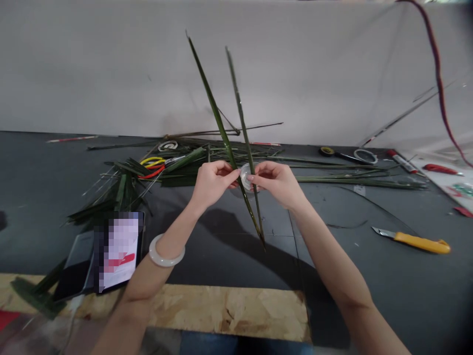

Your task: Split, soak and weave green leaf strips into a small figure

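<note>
My left hand [211, 186] pinches a long green leaf strip [212, 101] between thumb and fingers, with a white bangle [166, 254] on that wrist. My right hand [280, 183] is closed on a second, narrower leaf strip [239, 103]. Both strips stand up steeply above the table, apart at their tops and meeting in a point below the hands. Between my fingertips sits a small clear round thing [245, 176], perhaps a tape roll; which hand bears it I cannot tell.
Long green leaves [332, 180] lie across the back of the dark table [332, 276]. Scissors with red and yellow handles [153, 170] rest at the left, above a phone [77, 261] and a tablet [120, 251]. An orange-handled knife [417, 241] lies at the right.
</note>
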`<state>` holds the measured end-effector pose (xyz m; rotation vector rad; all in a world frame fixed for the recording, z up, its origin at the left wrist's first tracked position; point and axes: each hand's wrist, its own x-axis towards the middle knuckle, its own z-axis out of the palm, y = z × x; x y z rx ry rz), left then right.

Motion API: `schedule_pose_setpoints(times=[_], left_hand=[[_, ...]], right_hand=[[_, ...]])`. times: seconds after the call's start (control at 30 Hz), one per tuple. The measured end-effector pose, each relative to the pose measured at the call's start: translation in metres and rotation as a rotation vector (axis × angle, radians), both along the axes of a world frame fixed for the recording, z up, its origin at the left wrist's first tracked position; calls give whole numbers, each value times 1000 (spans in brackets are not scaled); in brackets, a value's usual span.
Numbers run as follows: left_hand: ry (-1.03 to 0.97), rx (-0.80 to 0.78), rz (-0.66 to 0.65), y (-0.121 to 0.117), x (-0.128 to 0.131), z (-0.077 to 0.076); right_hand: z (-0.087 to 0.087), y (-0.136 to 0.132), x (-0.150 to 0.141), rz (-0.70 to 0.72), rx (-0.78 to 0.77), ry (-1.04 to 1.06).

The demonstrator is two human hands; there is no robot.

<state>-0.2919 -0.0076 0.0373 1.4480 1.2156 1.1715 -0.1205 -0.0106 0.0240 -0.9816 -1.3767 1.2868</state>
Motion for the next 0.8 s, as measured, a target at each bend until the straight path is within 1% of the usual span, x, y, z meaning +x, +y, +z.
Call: schedule_pose_setpoints(times=[0.2,0.37,0.57,0.7,0.8], left_hand=[[92,56,30,1,-1,-2],[223,117,71,1,-3,-4],[289,145,102,3,-4,-6],[354,189,139,2,-3,-5],[387,192,166,-1,-2,-4]], right_hand=[[-3,-5,-7,44,28,-91],[-2,-12,-13,68,90,-188],[-4,-14,-17,21,116,-236],[-6,-16,-19,12,117,-242],[-6,-20,-22,-21,120,-275]])
